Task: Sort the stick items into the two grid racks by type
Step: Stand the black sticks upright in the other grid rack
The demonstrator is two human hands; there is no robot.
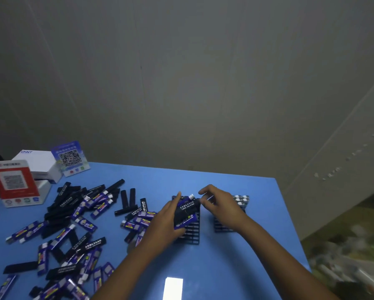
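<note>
Two black grid racks stand on the blue table point(235, 267). Above the left rack point(191, 234) my left hand point(166, 221) grips a bundle of sticks point(186, 211), black ones and blue ones with white caps. My right hand point(219, 204) reaches over to the bundle's top and pinches a stick there. The right rack point(225, 226) lies partly behind my right hand and holds several white-capped sticks point(241, 200) at its far end. A big loose pile of black and blue sticks point(73, 226) covers the table's left half.
At the table's far left corner stand a red QR-code sign point(14, 185), a white box point(38, 165) and a blue QR-code sign point(70, 158). A grey wall rises behind the table. Beyond the table's right edge lies blurred clutter point(350, 256) on the floor.
</note>
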